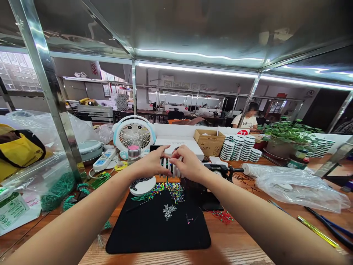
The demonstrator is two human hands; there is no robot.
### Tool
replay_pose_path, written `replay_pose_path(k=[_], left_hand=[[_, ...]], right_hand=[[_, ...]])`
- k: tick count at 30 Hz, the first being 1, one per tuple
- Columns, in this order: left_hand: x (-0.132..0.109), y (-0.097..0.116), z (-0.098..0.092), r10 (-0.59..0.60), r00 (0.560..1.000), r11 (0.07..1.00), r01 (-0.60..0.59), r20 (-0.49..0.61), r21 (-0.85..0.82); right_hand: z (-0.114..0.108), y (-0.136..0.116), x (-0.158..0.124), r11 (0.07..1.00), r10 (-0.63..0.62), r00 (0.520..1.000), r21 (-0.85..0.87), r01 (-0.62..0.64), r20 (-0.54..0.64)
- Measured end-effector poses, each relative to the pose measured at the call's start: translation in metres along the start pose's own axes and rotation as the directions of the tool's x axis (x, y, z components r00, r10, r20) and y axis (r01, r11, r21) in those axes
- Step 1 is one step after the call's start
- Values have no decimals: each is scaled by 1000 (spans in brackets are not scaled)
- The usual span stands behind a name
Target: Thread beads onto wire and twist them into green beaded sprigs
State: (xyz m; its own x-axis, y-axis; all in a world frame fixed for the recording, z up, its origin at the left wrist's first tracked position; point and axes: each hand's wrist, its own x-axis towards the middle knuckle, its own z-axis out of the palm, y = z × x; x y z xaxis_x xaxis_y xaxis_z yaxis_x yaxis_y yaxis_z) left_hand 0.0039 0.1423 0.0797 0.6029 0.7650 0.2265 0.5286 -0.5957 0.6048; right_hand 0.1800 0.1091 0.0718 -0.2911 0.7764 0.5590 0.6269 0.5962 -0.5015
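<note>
Both my hands are raised above the far side of a black mat point(157, 232). Between them is a sideways row of white-rimmed, dark-centred discs point(174, 171), like spools. My left hand point(154, 162) grips its left part between thumb and fingers. The fingers of my right hand point(189, 162) close on its right part. Below lie a white round dish point(142, 186) with small black pieces, a heap of coloured ball-headed pins point(176, 190), a small pile of silvery pieces point(168, 212) and a few pink-headed pins point(188, 220).
Stacks of similar discs point(237, 147) stand at the back right beside a cardboard box point(209, 143). A fan point(134, 134) and power strip point(104, 161) are at the left. Metal posts point(55, 95) frame the bench. Pliers point(331, 224) lie right; a person point(247, 118) sits beyond.
</note>
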Motion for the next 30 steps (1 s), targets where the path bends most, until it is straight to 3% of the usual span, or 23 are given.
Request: replay_pose_path(k=[3, 9, 12, 15, 18, 23, 30], left_hand=[[0, -1, -1, 3, 1000, 1000, -3, -1, -6], [-3, 6, 3, -9, 1000, 1000, 9, -20, 1], [-14, 6, 16, 84, 986, 995, -76, -141, 60], [-30, 2, 29, 241, 943, 964, -206, -230, 166], [-42, -3, 34, 322, 926, 939, -284, -198, 195], [-48, 1, 22, 290, 928, 956, -292, -234, 31], [-43, 5, 5, 372, 925, 917, -354, -73, 185]], right_hand=[[-3, -3, 8, 996, 91, 995, 2, -91, 44], [-3, -3, 11, 995, 98, 989, -21, -97, 106], [-3, 0, 1, 998, 49, 998, 48, -51, 44], [1, 2, -18, 991, 24, 995, 132, -11, -99], [10, 3, -35, 988, 1, 978, 152, 31, -209], [18, 4, -43, 990, -4, 968, 135, 40, -252], [16, 2, -41, 991, 1, 971, 128, 31, -239]])
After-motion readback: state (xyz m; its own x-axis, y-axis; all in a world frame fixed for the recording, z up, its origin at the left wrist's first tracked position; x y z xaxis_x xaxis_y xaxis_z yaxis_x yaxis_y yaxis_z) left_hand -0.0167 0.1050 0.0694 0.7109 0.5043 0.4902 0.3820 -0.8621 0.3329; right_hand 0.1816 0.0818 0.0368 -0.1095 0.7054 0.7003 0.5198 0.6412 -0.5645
